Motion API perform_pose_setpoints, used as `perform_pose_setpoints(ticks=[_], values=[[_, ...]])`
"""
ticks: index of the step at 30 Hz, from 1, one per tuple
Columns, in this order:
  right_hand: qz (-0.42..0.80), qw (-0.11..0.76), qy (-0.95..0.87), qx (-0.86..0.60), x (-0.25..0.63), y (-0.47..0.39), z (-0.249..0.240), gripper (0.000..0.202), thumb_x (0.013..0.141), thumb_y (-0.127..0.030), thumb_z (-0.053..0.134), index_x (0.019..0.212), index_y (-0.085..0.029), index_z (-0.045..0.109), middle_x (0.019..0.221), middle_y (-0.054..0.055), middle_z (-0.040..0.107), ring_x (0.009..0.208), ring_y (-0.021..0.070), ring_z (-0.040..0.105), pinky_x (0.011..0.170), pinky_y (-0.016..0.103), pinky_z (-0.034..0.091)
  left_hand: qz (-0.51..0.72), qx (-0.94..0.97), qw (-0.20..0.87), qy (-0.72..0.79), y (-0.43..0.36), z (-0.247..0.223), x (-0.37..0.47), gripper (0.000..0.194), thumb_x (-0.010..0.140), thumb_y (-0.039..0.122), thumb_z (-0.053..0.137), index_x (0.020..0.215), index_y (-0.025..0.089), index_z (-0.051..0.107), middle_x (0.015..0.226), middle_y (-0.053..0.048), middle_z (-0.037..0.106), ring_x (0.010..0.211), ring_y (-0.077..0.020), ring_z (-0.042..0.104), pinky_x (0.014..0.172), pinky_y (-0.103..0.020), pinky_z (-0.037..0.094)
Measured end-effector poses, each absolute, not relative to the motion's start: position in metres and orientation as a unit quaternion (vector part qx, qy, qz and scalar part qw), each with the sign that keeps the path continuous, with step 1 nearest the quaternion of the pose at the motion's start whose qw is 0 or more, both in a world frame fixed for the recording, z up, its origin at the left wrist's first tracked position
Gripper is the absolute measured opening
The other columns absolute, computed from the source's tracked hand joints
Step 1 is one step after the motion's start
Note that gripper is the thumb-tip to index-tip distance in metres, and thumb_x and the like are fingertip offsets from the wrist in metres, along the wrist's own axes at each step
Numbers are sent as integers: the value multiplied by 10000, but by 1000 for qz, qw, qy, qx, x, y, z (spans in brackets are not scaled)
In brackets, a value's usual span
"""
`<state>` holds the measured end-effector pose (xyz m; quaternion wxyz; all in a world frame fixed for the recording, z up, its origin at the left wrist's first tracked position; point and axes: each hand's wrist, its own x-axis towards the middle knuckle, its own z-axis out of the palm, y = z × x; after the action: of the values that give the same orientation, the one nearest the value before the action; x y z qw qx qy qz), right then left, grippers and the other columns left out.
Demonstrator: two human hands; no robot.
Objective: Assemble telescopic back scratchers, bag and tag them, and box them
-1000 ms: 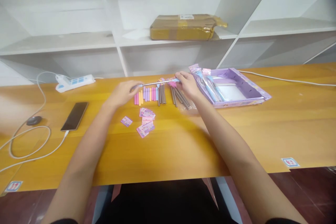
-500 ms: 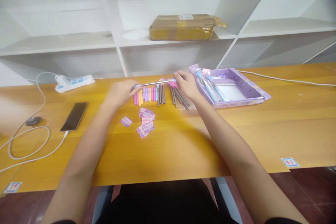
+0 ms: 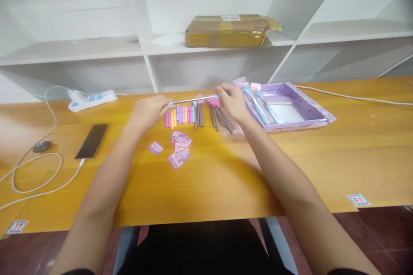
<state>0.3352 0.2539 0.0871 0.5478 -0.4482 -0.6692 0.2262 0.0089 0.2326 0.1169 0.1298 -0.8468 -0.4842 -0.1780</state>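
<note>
A thin back scratcher (image 3: 193,100) with a metal rod and light blue ends is stretched level between my hands above the table. My left hand (image 3: 149,112) is closed on its blue handle end. Closed round the opposite end is my right hand (image 3: 230,101), whose fingers hide most of the head. Below the rod lie coloured handle sleeves (image 3: 180,115) in pink, yellow, purple and blue. Beside them are metal rods with blue heads (image 3: 199,114) and more rods with pink claw heads (image 3: 221,117). Small printed cards (image 3: 180,148) lie nearer me.
To the right stands a purple open box (image 3: 318,114), with bagged blue back scratchers (image 3: 260,105) over its left side. A phone (image 3: 92,142) on a white cable, a black mouse-like object (image 3: 41,146) and a power strip (image 3: 93,100) lie left. A taped carton (image 3: 226,32) rests on the shelf.
The view has shifted slightly. My right hand has moved a little to the right and turned somewhat around the end of the back scratcher; both hands keep their hold.
</note>
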Motion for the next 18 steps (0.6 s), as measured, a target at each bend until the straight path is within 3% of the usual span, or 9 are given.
perform_pose_setpoints(ticks=[10,18], values=[[209,554,-677,-437,333,250,89,401,1039,-415,576,707,-254,421,689,-15,423,706,172,428,688,333,358,-196,-839,161,-482,230,118,11,346,1150,484,579,1153,257,840,1085,-84,846,926,-266,771,645,-344,371],[191,548,-692,-431,337,244,100,366,1031,-399,549,713,-249,444,678,-24,419,693,165,430,720,342,356,-232,-857,170,-428,228,116,11,533,1181,579,440,1214,230,842,1015,-96,846,889,-251,774,651,-339,394]])
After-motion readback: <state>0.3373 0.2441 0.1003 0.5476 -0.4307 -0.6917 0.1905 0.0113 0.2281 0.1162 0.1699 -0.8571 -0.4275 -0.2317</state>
